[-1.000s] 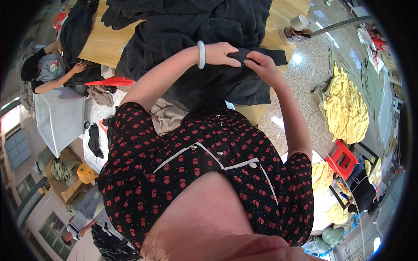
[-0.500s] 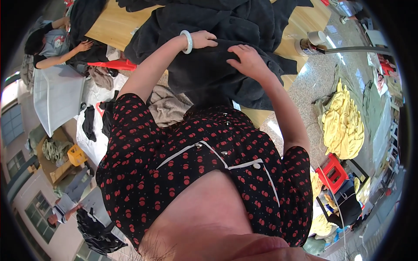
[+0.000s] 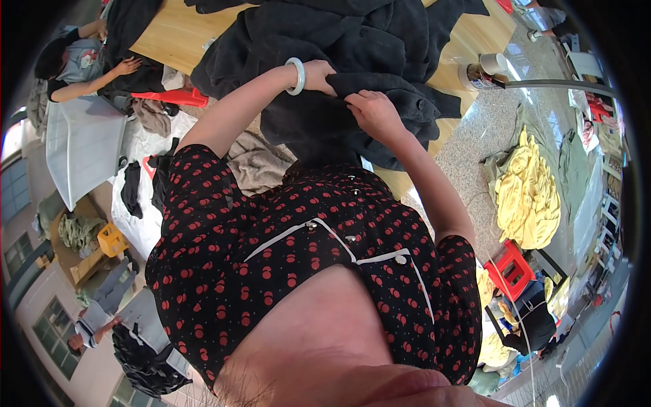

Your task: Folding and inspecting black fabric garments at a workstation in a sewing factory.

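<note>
A black garment with dark buttons point(image 3: 295, 125) lies in front of me, part of it over the table's near edge. My left hand point(image 3: 317, 76), a pale bangle on its wrist, is closed on a raised fold of this garment, its fingertips partly hidden in the cloth. Just to the right, my right hand point(image 3: 375, 112) pinches the same fold, fingers bent and pressed together. More black garments point(image 3: 319, 30) are heaped beyond both hands.
The wooden table point(image 3: 186, 41) extends under the heap. At its right stand a white cup point(image 3: 493, 64) and a dark curved bar point(image 3: 556, 84). Yellow cloth point(image 3: 527, 193) and a red stool point(image 3: 510, 271) are at the right. A co-worker point(image 3: 78, 64) handles dark cloth at far left, near a white bin point(image 3: 81, 149).
Both hands have closed on the garment and lifted a fold of it. My right hand has moved down and left; its fingers, spread before, are now bent together.
</note>
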`<state>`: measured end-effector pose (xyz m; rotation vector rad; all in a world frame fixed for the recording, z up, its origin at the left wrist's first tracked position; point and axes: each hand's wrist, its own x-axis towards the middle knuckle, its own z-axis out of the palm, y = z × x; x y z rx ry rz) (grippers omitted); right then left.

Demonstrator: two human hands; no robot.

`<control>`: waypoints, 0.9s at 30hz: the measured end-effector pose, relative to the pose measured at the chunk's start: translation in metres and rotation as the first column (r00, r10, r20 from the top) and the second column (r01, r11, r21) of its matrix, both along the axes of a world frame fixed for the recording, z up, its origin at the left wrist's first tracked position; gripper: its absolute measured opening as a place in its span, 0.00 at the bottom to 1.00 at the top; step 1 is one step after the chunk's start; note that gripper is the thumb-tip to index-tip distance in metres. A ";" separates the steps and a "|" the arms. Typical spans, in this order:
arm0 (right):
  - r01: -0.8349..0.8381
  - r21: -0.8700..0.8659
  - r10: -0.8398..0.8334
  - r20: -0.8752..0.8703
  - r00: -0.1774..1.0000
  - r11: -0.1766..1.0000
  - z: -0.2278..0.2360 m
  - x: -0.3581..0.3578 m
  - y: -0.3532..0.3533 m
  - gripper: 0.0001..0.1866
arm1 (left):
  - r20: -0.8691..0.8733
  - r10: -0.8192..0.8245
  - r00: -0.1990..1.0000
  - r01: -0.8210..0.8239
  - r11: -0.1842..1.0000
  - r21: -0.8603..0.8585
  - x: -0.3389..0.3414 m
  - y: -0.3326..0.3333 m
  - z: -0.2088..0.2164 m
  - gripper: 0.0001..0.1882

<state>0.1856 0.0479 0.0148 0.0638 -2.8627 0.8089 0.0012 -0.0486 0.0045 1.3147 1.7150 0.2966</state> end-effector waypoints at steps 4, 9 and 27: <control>0.026 0.000 -0.026 -0.001 1.000 1.000 -0.001 0.002 -0.005 0.04 | 0.069 0.064 0.996 -0.068 0.996 0.066 0.005 -0.007 -0.007 0.20; 0.031 0.005 -0.032 0.058 0.998 0.999 0.002 0.004 -0.007 0.05 | -0.143 0.033 0.989 -0.020 0.995 0.096 0.021 -0.005 -0.013 0.18; 0.200 -0.264 -0.229 -0.083 0.970 0.943 0.007 -0.008 -0.011 0.05 | 0.321 0.365 0.874 -0.386 0.922 0.003 0.019 -0.007 0.012 0.18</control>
